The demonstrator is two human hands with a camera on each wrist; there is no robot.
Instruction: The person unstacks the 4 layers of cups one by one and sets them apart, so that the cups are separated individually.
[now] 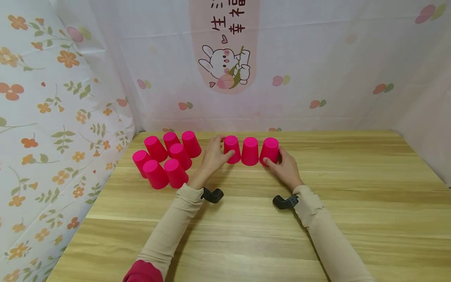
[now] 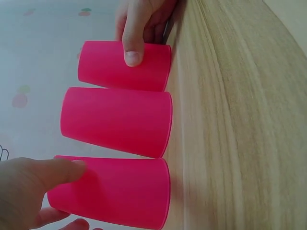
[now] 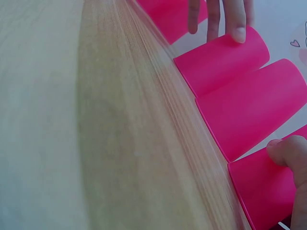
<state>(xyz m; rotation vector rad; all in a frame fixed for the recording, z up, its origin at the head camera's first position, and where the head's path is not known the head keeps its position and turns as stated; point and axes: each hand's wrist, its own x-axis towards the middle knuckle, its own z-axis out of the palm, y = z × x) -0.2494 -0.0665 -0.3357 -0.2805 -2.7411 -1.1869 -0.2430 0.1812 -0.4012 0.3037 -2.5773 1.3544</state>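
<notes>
Three pink plastic cups stand upside down in a row on the table. My left hand [image 1: 212, 156] holds the left cup [image 2: 120, 191], its thumb on the near side and its other fingers by the left side, partly hidden. The right cup [image 1: 270, 148] is gripped by my right hand [image 1: 286, 167], with the thumb in front and the fingers mostly hidden behind. Between them stands the middle cup [image 1: 250, 152], touched by neither hand. The right wrist view also shows the left cup [image 3: 223, 62] under my left thumb.
Left of my left hand, several more upside-down pink cups [image 1: 156, 174] stand in a loose cluster. The wooden table [image 1: 239, 235] backs onto a printed cloth [image 1: 303, 58], and a flowered cloth [image 1: 53, 129] hangs along the left.
</notes>
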